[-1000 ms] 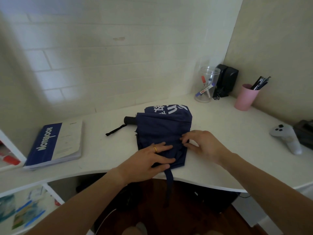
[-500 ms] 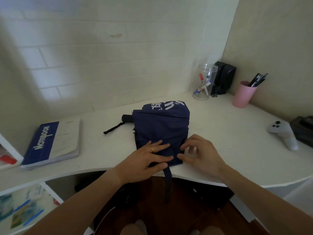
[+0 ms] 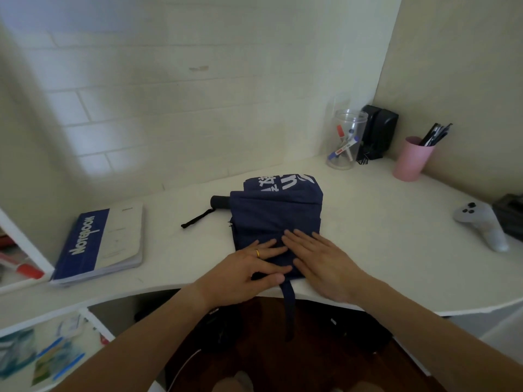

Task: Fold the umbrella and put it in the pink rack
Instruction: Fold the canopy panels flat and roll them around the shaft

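A navy umbrella (image 3: pixel 276 213) with white lettering lies collapsed on the white desk (image 3: pixel 396 250), its canopy folded into a flat bundle. Its black handle (image 3: pixel 220 201) and wrist loop point left. A navy strap (image 3: pixel 289 309) hangs over the desk's front edge. My left hand (image 3: pixel 249 268), wearing a ring, pinches the bundle's near edge between thumb and fingers. My right hand (image 3: pixel 321 263) lies flat on the fabric beside it, fingers spread. A pink cup (image 3: pixel 411 161) holding pens stands at the back right.
A blue notebook (image 3: pixel 100 247) lies at the left. A clear jar of markers (image 3: pixel 345 140) and black speakers (image 3: pixel 377 134) stand in the back corner. A white game controller (image 3: pixel 481 224) rests at the right. White shelves (image 3: pixel 25 267) sit at the far left.
My right hand has moved from the bundle's right edge onto its top and flattened next to my left hand. The left hand has stayed on the near edge.
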Demonstrator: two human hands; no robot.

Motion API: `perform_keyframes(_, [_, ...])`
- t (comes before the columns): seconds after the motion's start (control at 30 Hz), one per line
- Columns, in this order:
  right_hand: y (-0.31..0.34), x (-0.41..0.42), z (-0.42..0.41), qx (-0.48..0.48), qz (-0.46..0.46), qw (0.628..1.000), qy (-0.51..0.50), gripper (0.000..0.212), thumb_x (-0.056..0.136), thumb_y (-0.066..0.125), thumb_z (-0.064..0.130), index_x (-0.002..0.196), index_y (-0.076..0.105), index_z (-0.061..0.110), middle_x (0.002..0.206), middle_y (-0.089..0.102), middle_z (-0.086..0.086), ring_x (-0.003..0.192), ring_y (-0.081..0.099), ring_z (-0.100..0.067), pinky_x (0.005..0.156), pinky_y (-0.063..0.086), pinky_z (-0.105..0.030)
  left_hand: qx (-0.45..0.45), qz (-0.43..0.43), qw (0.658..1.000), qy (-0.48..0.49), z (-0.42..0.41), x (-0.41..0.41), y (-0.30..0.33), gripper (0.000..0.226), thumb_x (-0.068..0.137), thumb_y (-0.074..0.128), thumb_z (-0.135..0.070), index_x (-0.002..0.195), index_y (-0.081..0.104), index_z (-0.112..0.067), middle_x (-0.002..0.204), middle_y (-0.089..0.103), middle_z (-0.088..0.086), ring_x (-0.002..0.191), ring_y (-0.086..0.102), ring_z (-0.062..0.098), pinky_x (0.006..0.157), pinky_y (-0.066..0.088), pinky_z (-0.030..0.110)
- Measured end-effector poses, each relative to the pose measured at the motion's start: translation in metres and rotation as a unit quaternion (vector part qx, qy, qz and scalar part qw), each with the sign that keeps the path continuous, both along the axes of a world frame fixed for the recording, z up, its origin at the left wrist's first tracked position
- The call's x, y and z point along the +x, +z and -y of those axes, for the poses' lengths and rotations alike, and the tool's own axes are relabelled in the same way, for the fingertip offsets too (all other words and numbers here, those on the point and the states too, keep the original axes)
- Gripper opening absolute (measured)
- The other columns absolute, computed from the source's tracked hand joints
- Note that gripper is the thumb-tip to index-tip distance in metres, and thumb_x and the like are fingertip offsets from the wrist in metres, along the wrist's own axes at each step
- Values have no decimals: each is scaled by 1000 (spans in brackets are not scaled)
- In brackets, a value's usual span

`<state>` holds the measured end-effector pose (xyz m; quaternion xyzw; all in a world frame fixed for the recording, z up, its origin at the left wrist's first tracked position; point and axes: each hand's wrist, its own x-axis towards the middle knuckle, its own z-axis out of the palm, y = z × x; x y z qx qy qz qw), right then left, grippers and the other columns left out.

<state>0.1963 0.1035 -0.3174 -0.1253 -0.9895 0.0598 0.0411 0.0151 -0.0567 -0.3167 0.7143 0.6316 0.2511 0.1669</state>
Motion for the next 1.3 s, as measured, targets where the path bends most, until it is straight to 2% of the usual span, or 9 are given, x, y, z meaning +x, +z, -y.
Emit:
perform_keyframes(0.13, [-2, 8, -8, -4, 67, 997, -29, 75, 90, -7, 59, 158, -7, 29, 165, -14, 14, 150, -18, -1, 125, -6, -30, 30, 64, 995, 76, 3, -15, 9, 33, 102, 52, -40, 128, 69, -29, 146, 56, -9, 133, 45, -8, 114, 37, 20])
perform_keyframes(0.3, [0, 11, -3, -23, 79, 996, -25, 79, 86, -10, 64, 158, -7, 31, 165, -15, 15, 150, -18, -1, 125, -7, -29, 47, -122, 981, 147, 10, -23, -6, 46, 96, 54, -53, 136, 63, -31, 154, 46, -10, 139, 42, 5, 118, 29, 23])
perform_keyframes(0.43, [10, 11, -4, -44, 51, 997, -25, 65, 100, 26, 60, 159, 17, 32, 167, 10, 11, 154, 6, -5, 125, 9, -28, 34, -143, 980, 132, 21, -24, -16, 65, 93, 36, -70, 149, 44, -38, 161, 29, -15, 149, 23, 2, 122, 20, 28])
perform_keyframes(0.57, [59, -5, -13, 24, -256, 964, -63, 43, 88, 64, 46, 124, 64, 24, 127, 62, 3, 115, 58, -19, 99, 47, -32, 54, -161, 978, 123, 21, -27, -22, 61, 97, 33, -67, 151, 40, -39, 163, 28, -14, 150, 21, 3, 123, 22, 32])
perform_keyframes(0.63, [89, -32, -25, 80, -280, 956, -47, 45, 83, 69, 38, 124, 63, 20, 120, 63, 2, 108, 57, -23, 94, 48, -35, 58, -163, 977, 126, 20, -27, -23, 59, 99, 34, -66, 151, 39, -40, 163, 28, -14, 150, 22, 3, 123, 23, 33])
perform_keyframes(0.73, [112, -68, -35, 141, -111, 984, -20, 56, 78, 71, 40, 129, 62, 20, 121, 63, -1, 114, 53, -27, 97, 45, -40, 58, -164, 977, 126, 21, -27, -23, 59, 99, 33, -65, 151, 39, -39, 162, 29, -14, 150, 22, 3, 123, 24, 35])
perform_keyframes(0.8, [112, -75, -36, 169, -59, 984, -13, 37, 79, 72, 35, 114, 70, 24, 114, 65, 1, 109, 52, -25, 90, 42, -35, 58, -161, 977, 126, 21, -26, -21, 59, 99, 33, -64, 151, 39, -38, 162, 29, -13, 150, 22, 4, 123, 24, 34])
perform_keyframes(0.97, [97, -49, -16, 116, -150, 982, 1, 8, 80, 73, 25, 88, 72, 26, 92, 70, 9, 92, 59, -19, 80, 44, -34, 55, -170, 975, 128, 20, -25, -18, 59, 99, 33, -63, 152, 39, -37, 163, 31, -10, 149, 26, 7, 123, 21, 31])
perform_keyframes(1.3, [17, 1, 26, 98, -203, 974, 1, 19, 74, 77, 12, 75, 62, 23, 80, 63, 8, 72, 58, -15, 63, 47, -29, 105, -162, 974, 117, 30, -19, -15, 40, 103, 43, -51, 138, 53, -37, 136, 61, -8, 120, 53, 11, 109, 40, 29])
